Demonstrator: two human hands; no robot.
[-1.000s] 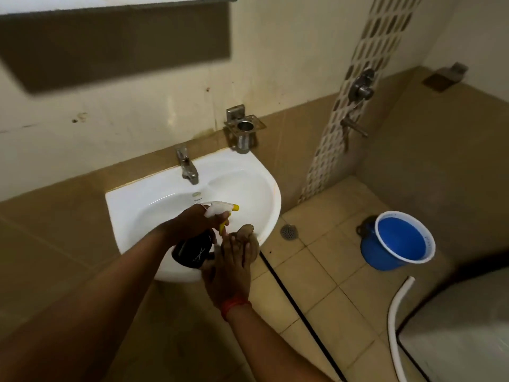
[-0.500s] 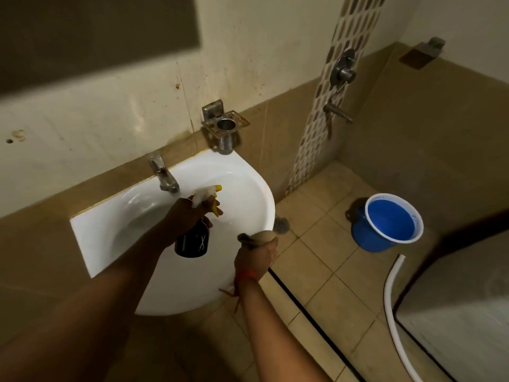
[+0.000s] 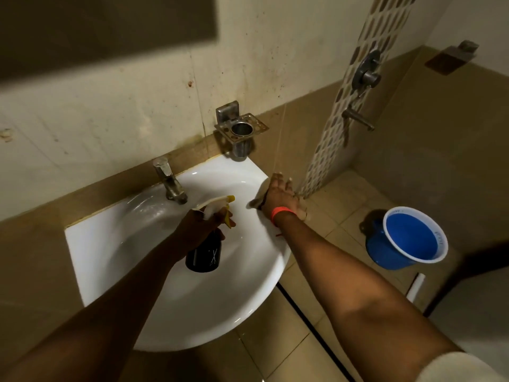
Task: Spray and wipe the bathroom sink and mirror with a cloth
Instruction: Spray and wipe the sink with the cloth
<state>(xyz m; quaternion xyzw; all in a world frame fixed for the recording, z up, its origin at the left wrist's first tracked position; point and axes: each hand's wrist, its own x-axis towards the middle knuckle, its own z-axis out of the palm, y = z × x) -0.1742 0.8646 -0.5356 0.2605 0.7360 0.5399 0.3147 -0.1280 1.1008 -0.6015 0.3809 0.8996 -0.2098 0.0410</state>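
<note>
Head view, looking down on white sink (image 3: 242, 312). Spray bottle (image 3: 205, 250) held over the basin: long axis runs roughly upright with a slight tilt, dark body down, white head with yellow nozzle tip up, nozzle pointing right toward the far rim. Left hand (image 3: 197, 228) wraps the bottle neck, fingers curled at the yellow trigger; bottle body hangs below and nearer the camera than the hand. Right hand (image 3: 281, 198) lies flat, fingers spread, on the sink's right rim, pressing the cloth (image 3: 257, 201) beneath it. Cloth mostly hidden under the palm; only a grey edge shows at the hand's left side, so its full extent cannot be read. Red band at the right wrist. Tap (image 3: 169, 179) stands at the back rim, left of the bottle head. Mirror possibly the dark panel at top left, cut off by the frame. Blue bucket (image 3: 407, 238) on the floor, well right of the sink.
</note>
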